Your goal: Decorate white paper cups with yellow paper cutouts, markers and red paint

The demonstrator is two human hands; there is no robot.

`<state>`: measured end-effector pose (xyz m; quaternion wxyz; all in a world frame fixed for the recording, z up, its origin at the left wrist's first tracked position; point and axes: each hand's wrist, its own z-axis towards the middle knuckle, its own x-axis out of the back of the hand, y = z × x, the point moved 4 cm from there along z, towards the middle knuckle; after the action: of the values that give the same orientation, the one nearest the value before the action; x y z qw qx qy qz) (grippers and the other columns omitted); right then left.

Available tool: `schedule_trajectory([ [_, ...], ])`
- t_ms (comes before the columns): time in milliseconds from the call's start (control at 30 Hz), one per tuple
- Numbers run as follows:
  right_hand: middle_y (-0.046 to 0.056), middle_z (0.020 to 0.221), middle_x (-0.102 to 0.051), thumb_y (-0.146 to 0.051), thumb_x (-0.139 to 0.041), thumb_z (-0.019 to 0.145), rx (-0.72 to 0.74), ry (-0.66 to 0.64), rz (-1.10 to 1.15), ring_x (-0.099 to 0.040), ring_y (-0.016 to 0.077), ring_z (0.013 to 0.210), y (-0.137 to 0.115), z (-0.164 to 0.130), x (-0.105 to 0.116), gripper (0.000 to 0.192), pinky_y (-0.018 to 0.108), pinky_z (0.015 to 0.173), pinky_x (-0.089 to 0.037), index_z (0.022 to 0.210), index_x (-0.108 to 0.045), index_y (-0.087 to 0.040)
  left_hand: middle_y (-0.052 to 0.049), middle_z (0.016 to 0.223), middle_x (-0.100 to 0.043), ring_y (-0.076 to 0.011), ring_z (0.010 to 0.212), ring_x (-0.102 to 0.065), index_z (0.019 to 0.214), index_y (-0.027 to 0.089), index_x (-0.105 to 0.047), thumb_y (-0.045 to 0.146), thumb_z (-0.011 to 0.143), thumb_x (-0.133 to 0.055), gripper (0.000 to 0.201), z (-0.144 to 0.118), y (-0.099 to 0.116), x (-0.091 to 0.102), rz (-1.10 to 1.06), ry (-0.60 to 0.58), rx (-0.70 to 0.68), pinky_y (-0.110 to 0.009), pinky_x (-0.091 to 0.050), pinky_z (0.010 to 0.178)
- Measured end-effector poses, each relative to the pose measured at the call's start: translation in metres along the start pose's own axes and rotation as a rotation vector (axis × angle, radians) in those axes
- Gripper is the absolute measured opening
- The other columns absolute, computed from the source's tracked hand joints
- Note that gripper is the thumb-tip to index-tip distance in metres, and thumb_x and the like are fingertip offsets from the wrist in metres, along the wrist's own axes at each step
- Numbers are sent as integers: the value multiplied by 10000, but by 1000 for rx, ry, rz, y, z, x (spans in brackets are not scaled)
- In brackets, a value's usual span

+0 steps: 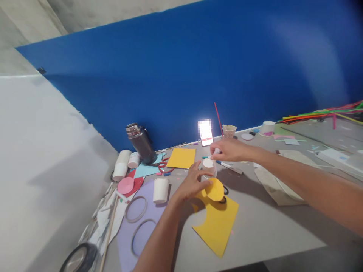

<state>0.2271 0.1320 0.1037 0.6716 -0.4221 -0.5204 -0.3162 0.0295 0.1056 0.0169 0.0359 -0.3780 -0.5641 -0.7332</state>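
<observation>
On grey table (pixel 272 223) w/ paper scraps, blue wall (pixel 198 68) behind.

Watching the head cam feed from my end, all I get of the body is two bare forearms and hands. The left hand (pixel 193 184) comes in from the bottom edge on a long, slim forearm, and the right hand (pixel 231 150) comes in from the right edge. No sleeves anywhere in shot, so whatever's worn ends above the elbow. No watch, rings, bracelets or gloves that I can see. Fingers look slender, nails short, too blurry to say more.
</observation>
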Motion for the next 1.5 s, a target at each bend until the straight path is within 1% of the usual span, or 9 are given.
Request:
schedule_trajectory([
  [200, 52, 1039, -802, -337, -637, 938, 147, -134, -112, -703, 241, 917, -20, 10, -13, 205, 283, 630, -319, 1088, -756, -267, -110, 1685, -360, -396, 1620, -180, 1232, 283, -792, 318, 759, -859, 479, 7, -7, -34, 269, -64, -135, -611, -214, 1294],
  [533, 81, 1043, -802, -326, -691, 900, 138, -199, -251, -718, 266, 998, -41, 42, -14, 239, 298, 709, -381, 1115, -768, -258, -151, 1511, -488, -422, 1442, -443, 1351, 260, -728, 410, 770, -807, 606, 12, -5, -37, 226, -55, -67, -564, -431, 1184],
  [733, 129, 1088, -793, -281, -690, 864, 27, -190, -290, -731, 305, 993, -21, 55, -9, 236, 312, 703, -411, 1070, -781, -211, -153, 1640, -360, -463, 1568, -255, 1359, 244, -731, 377, 744, -811, 635, 16, -9, -42, 222, -35, -62, -604, -209, 1299],
  [967, 149, 1037, -796, -324, -684, 871, -40, -148, -204, -732, 318, 955, -2, 15, -10, 230, 318, 694, -412, 1028, -782, -188, -139, 1687, -309, -460, 1600, -192, 1351, 249, -732, 364, 745, -798, 620, 18, -11, -43, 215, -21, -55, -609, -177, 1306],
  [1167, 145, 977, -794, -378, -687, 891, -73, 48, 75, -712, 298, 919, -26, 15, -12, 277, 327, 718, -428, 1060, -774, -176, -157, 1568, -456, -478, 1517, -346, 1277, 265, -773, 348, 730, -818, 555, 21, -10, -43, 221, -24, -90, -642, -279, 1248],
  [1333, 80, 1023, -792, -394, -708, 894, -80, 179, 437, -699, 220, 958, -4, 4, -12, 284, 290, 777, -501, 1105, -773, -216, -129, 1688, -329, -450, 1589, -226, 1235, 272, -793, 365, 775, -811, 469, 12, -10, -32, 152, -23, -119, -614, -251, 1269],
  [1367, 71, 1013, -790, -403, -706, 891, -95, 179, 546, -702, 200, 905, 6, -1, -16, 284, 278, 736, -512, 1097, -769, -217, -127, 1686, -334, -440, 1580, -257, 1222, 275, -797, 367, 790, -802, 443, 10, -9, -27, 121, -17, -121, -604, -259, 1269],
  [1433, 81, 975, -780, -315, -869, 716, -256, 163, 1205, -694, 199, 864, 28, -13, -32, 339, 281, 701, -517, 1014, -764, -194, -132, 1635, -409, -415, 1547, -336, 1195, 284, -805, 381, 823, -774, 385, 5, -5, -16, 57, 10, -115, -588, -274, 1265],
  [1500, 40, 895, -744, -294, -931, 612, -313, 182, 1387, -660, 161, 789, 42, -23, -46, 416, 269, 671, -514, 966, -734, -201, -138, 1531, -522, -380, 1492, -426, 1173, 283, -806, 413, 870, -728, 338, 3, 1, -4, -5, 106, -106, -562, -304, 1253],
])
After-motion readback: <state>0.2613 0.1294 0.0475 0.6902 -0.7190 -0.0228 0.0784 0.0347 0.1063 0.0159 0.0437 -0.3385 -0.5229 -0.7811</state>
